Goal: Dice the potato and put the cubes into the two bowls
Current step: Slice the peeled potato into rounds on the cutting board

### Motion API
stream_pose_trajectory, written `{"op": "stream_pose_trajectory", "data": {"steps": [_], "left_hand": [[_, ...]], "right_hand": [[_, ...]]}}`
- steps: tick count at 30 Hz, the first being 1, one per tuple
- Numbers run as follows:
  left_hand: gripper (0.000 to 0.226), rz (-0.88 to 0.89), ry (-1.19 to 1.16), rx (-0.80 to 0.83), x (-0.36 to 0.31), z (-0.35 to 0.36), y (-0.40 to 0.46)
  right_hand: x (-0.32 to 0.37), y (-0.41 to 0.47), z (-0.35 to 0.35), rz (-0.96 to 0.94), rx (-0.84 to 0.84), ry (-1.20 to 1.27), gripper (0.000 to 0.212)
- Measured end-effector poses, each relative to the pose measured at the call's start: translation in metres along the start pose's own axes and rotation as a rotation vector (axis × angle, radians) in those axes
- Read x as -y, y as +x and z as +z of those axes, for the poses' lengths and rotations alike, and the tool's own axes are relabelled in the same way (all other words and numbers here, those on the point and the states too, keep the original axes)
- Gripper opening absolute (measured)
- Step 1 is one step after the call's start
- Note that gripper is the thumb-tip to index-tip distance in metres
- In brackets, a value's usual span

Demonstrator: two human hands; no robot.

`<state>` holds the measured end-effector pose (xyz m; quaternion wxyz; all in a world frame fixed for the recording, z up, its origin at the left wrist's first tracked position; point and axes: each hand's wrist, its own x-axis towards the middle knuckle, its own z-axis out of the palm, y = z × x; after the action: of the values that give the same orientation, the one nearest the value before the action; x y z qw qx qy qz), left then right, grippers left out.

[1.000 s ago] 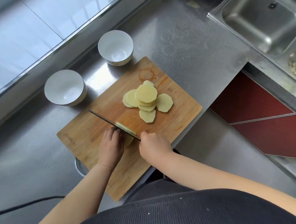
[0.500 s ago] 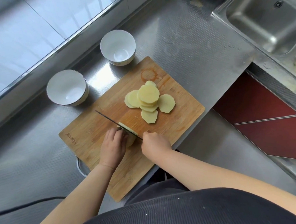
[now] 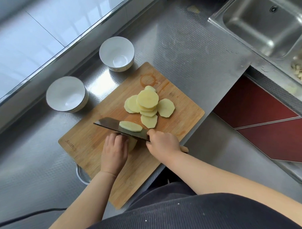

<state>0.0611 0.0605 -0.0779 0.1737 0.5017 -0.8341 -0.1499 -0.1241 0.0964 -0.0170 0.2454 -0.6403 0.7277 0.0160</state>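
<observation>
On a wooden cutting board [image 3: 94, 139] my left hand [image 3: 114, 150] holds down the remaining piece of potato [image 3: 133, 143], mostly hidden under my fingers. My right hand [image 3: 163, 141] grips the handle of a cleaver [image 3: 112, 124], whose blade is tilted flat with a fresh potato slice [image 3: 130, 126] lying on it. A pile of several round potato slices [image 3: 147, 104] lies on the far part of the board. Two empty white bowls stand beyond the board: one [image 3: 67, 94] at the left, one [image 3: 116, 53] farther back.
The steel counter [image 3: 191, 52] ends in an edge right of the board, with a red cabinet front [image 3: 259, 114] below. A sink [image 3: 262, 27] sits at the top right, with food scraps [image 3: 301, 72] beside it. A dark cable [image 3: 23, 216] runs along the lower left.
The cleaver blade has tilted over away from the potato piece, and the newly cut slice now lies flat on the blade. My left hand stays on the potato.
</observation>
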Motion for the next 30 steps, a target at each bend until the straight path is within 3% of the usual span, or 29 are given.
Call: {"op": "stream_pose_trajectory", "data": {"steps": [6, 11, 18, 27, 30], "left_hand": [[0.014, 0.246, 0.006, -0.207, -0.028, -0.026, 0.028], [0.044, 0.190, 0.228, 0.224, -0.049, -0.027, 0.075], [0.054, 0.181, 0.144, 0.232, -0.058, -0.018, 0.084], [0.075, 0.132, 0.223, 0.351, -0.064, -0.009, 0.107], [0.064, 0.111, 0.212, 0.351, -0.064, -0.014, 0.115]], "right_hand": [[-0.014, -0.001, -0.006, 0.038, -0.150, 0.065, 0.041], [-0.017, -0.002, -0.011, 0.062, -0.212, 0.075, 0.044], [-0.021, -0.002, -0.015, 0.092, -0.230, 0.049, 0.046], [-0.018, -0.014, -0.006, 0.051, -0.179, 0.018, 0.046], [-0.013, -0.018, -0.005, 0.028, -0.121, 0.034, 0.046]]}}
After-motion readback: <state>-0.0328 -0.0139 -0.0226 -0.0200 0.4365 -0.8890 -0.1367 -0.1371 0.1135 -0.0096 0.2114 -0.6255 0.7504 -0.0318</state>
